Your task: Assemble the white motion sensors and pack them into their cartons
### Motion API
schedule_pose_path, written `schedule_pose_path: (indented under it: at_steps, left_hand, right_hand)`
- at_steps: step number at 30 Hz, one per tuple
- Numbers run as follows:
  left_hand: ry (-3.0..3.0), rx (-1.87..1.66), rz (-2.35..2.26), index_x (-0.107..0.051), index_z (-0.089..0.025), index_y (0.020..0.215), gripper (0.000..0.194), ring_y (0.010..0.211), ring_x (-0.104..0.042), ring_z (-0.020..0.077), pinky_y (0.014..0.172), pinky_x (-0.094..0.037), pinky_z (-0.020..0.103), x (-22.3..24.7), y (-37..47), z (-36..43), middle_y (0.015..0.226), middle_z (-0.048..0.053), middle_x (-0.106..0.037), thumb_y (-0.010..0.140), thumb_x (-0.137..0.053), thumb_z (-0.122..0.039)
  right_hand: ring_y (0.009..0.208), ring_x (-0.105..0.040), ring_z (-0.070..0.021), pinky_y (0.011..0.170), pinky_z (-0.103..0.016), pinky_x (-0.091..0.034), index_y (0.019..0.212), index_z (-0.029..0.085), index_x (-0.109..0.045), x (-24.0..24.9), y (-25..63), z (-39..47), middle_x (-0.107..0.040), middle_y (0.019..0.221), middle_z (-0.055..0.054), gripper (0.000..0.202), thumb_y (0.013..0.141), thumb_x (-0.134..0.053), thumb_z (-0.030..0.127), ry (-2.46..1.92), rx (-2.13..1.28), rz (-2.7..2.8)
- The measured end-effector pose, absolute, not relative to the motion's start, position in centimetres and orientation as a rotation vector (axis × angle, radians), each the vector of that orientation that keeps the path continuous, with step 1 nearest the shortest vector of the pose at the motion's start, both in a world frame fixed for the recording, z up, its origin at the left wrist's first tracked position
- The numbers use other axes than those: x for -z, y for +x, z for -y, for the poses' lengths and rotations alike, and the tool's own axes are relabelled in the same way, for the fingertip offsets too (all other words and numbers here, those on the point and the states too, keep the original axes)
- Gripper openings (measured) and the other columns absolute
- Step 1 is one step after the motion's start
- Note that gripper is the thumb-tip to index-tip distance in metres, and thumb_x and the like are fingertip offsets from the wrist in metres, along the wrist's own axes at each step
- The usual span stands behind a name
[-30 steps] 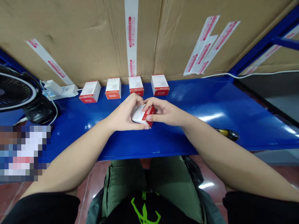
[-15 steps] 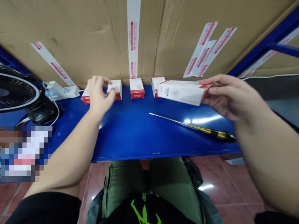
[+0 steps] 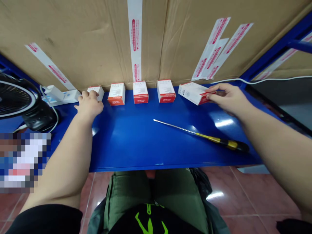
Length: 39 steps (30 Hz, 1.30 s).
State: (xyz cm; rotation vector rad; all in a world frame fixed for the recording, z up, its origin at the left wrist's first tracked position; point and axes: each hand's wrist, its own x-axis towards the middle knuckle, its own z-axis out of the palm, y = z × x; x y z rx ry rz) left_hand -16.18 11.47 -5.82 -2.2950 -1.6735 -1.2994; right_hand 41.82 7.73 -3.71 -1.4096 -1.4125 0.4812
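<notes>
Five white boxes with red ends line the back of the blue table [image 3: 136, 143]. My right hand [image 3: 225, 96] grips the red end of the rightmost box [image 3: 191, 92], which sits at an angle. My left hand [image 3: 89, 104] is on the leftmost box [image 3: 97, 92], fingers wrapped over it and hiding its front. Between them stand a second box [image 3: 117, 91], a middle box [image 3: 140, 90] and a fourth box [image 3: 165, 89], untouched. A screwdriver [image 3: 214, 139] with a yellow and black handle lies in front of them.
At the left are a black fan [image 3: 39, 115], a white power strip [image 3: 69, 97] and a pixelated patch. A taped cardboard sheet [image 3: 92, 42] rises behind the boxes. A white cable [image 3: 263, 82] runs along the right rear, near a blue frame bar.
My right hand has brought its box down beside the others and slightly right. My left hand has moved left from near the second box onto the leftmost one. The view has shifted slightly.
</notes>
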Motion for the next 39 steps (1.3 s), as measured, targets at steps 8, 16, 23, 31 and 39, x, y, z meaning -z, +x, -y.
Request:
schedule_pose_path:
  at_steps: [8, 16, 23, 31, 39]
  left_hand:
    - [-1.854, 0.663, 2.425, -0.071, -0.025, 0.122, 0.043, 0.15, -0.05, 0.0567, 0.121, -0.047, 0.083, 2.0, -10.8, -8.1, 0.145, 0.022, -0.062, 0.081, -0.075, -0.036]
    - [-1.788, 0.323, 2.615, -0.055, -0.024, 0.162, 0.07, 0.163, -0.04, 0.0524, 0.122, -0.053, 0.075, -0.9, -8.0, -6.5, 0.169, 0.022, -0.05, 0.092, -0.06, -0.021]
    - [-1.705, 0.368, 2.646, -0.057, -0.028, 0.161, 0.061, 0.164, -0.04, 0.0493, 0.13, -0.042, 0.079, -1.1, -7.4, -5.9, 0.17, 0.02, -0.05, 0.1, -0.056, -0.024]
    - [-1.711, 0.649, 2.466, -0.067, -0.032, 0.15, 0.048, 0.164, -0.041, 0.0497, 0.13, -0.036, 0.086, 2.0, -8.2, -6.9, 0.164, 0.019, -0.057, 0.103, -0.059, -0.032]
    - [-1.72, 0.669, 2.38, -0.071, -0.032, 0.142, 0.041, 0.162, -0.044, 0.0451, 0.128, -0.037, 0.083, 2.6, -8.4, -7.0, 0.163, 0.016, -0.058, 0.104, -0.056, -0.028]
  right_hand:
    - [0.117, -0.074, -0.0327, 0.094, -0.049, -0.067, 0.098, 0.021, -0.085, 3.5, 41.1, -7.1, -0.076, 0.129, -0.018, 0.017, 0.083, -0.082, 0.027, -1.49, -0.132, 1.891]
    - [0.108, -0.076, -0.0368, 0.098, -0.055, -0.064, 0.105, 0.026, -0.081, 2.4, 41.7, -9.3, -0.079, 0.111, -0.015, 0.023, 0.089, -0.074, 0.04, -1.554, -0.011, 2.277]
    - [0.124, -0.074, -0.036, 0.11, -0.052, -0.055, 0.126, 0.008, -0.081, -0.4, 39.2, -8.2, -0.077, 0.129, -0.025, 0.041, 0.103, -0.059, 0.034, -1.777, 0.007, 2.29]
    - [0.111, -0.072, -0.0266, 0.105, -0.046, -0.054, 0.117, 0.013, -0.08, -2.0, 26.7, -1.2, -0.079, 0.115, -0.015, 0.026, 0.101, -0.065, 0.027, -1.134, -0.129, 2.315]
    - [0.133, -0.068, -0.0155, 0.123, -0.025, -0.045, 0.145, 0.018, -0.073, -2.5, 5.9, 11.8, -0.076, 0.14, -0.005, 0.05, 0.114, -0.059, 0.055, -0.043, -0.408, 2.732]
